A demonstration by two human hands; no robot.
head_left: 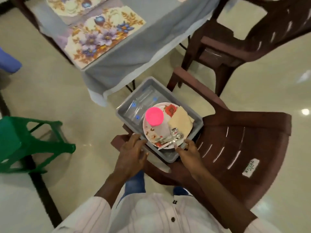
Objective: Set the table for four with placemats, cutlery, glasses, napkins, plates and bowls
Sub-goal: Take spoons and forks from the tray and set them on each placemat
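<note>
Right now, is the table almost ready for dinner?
Not yet. Placemats lie on the table. The left hand and right hand are at the grey tray on the chair. Its plate, cutlery, napkin and glasses still need setting out.

Glossy plastic chair [235, 148], matt grey plastic tray [127, 113], shiny metal cutlery [170, 139], cloth-covered table [151, 31].
</note>
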